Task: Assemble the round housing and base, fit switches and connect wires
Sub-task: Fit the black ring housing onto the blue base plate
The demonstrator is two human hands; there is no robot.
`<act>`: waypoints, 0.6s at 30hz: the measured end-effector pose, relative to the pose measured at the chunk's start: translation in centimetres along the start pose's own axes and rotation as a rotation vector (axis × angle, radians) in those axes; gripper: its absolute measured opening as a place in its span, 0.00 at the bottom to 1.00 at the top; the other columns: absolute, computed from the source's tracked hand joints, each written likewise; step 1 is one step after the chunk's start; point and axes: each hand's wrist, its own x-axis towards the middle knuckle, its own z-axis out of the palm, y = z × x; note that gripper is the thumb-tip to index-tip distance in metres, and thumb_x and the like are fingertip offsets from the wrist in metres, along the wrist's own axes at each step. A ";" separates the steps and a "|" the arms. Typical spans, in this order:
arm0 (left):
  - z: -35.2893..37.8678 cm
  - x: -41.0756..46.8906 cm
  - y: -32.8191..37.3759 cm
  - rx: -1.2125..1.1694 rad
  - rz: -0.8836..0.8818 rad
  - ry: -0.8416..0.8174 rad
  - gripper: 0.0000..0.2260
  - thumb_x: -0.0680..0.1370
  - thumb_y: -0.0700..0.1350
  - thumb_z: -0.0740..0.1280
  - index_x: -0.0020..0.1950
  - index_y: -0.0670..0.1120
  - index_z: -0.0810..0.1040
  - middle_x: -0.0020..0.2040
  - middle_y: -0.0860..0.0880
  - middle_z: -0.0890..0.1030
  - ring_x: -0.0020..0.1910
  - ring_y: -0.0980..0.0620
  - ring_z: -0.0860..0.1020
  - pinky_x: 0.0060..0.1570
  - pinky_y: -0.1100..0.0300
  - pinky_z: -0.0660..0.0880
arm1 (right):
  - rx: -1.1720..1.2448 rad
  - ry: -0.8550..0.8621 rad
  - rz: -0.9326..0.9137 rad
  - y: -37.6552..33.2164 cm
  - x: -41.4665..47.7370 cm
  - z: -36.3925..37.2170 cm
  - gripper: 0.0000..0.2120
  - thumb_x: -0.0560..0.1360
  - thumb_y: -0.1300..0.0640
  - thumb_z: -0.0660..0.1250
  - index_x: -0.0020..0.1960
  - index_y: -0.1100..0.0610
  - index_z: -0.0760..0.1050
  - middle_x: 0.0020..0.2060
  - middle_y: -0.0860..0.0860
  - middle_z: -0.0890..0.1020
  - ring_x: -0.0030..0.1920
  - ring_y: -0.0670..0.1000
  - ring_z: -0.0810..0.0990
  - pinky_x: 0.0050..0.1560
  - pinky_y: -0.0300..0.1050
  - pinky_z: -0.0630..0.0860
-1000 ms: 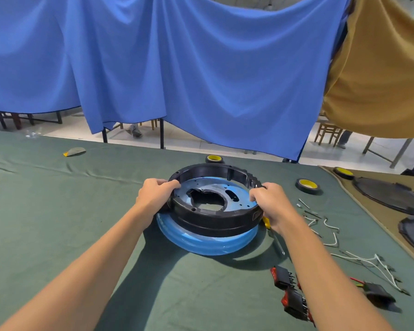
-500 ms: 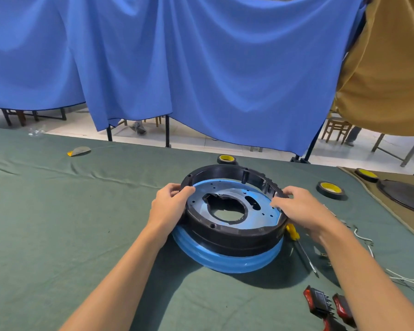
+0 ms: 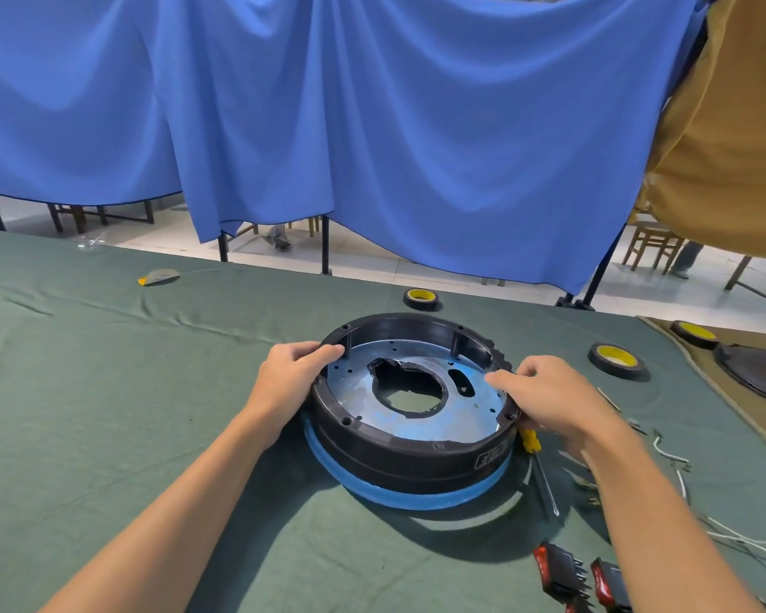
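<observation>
A black round housing (image 3: 407, 453) sits on a blue round base (image 3: 416, 495) on the green cloth in the middle of the table. A bluish metal plate (image 3: 359, 391) with a large centre hole lies inside the housing. My left hand (image 3: 290, 376) grips the housing's left rim, thumb over the top edge. My right hand (image 3: 549, 398) holds the right rim, with its fingers curled over the edge. Two red-and-black switches (image 3: 578, 572) lie at the near right. White wires (image 3: 726, 530) trail along the right side.
A yellow-handled screwdriver (image 3: 542, 473) lies just right of the base. Tape rolls (image 3: 615, 360) sit at the back and right of the housing. Small metal parts are scattered under my right forearm. A brown mat with dark discs (image 3: 761, 373) lies at the far right.
The view has shifted, so the housing appears closer and more central. My right hand has slid along the right rim, its fingers now reaching over the edge. My left hand keeps its hold.
</observation>
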 end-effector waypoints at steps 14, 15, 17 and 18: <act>-0.8 0.7 0.4 -0.035 -0.042 -0.016 0.10 0.78 0.51 0.69 0.41 0.52 0.88 0.45 0.38 0.85 0.37 0.48 0.82 0.48 0.52 0.78 | 0.202 0.026 0.035 -0.7 -0.4 0.8 0.09 0.73 0.51 0.68 0.51 0.50 0.71 0.43 0.56 0.83 0.36 0.53 0.81 0.36 0.48 0.83; -0.9 0.9 0.5 -0.036 -0.046 -0.016 0.10 0.78 0.52 0.69 0.41 0.51 0.88 0.43 0.41 0.86 0.38 0.48 0.82 0.48 0.53 0.78 | 0.219 0.019 0.037 -0.7 -0.4 0.7 0.10 0.72 0.51 0.68 0.51 0.50 0.72 0.42 0.56 0.83 0.35 0.52 0.81 0.33 0.47 0.83; -1.1 1.2 0.6 -0.036 -0.064 -0.014 0.10 0.77 0.53 0.70 0.42 0.50 0.88 0.42 0.46 0.87 0.41 0.49 0.84 0.51 0.53 0.78 | 0.253 0.002 0.044 -0.7 -0.5 0.5 0.12 0.69 0.51 0.70 0.51 0.49 0.74 0.44 0.56 0.83 0.35 0.53 0.82 0.30 0.44 0.81; -1.2 1.3 0.6 -0.036 -0.075 -0.017 0.11 0.77 0.53 0.70 0.42 0.50 0.88 0.42 0.47 0.87 0.42 0.49 0.84 0.51 0.53 0.78 | 0.259 0.000 0.047 -0.7 -0.6 0.4 0.13 0.68 0.50 0.71 0.51 0.49 0.75 0.45 0.56 0.83 0.37 0.53 0.83 0.31 0.45 0.82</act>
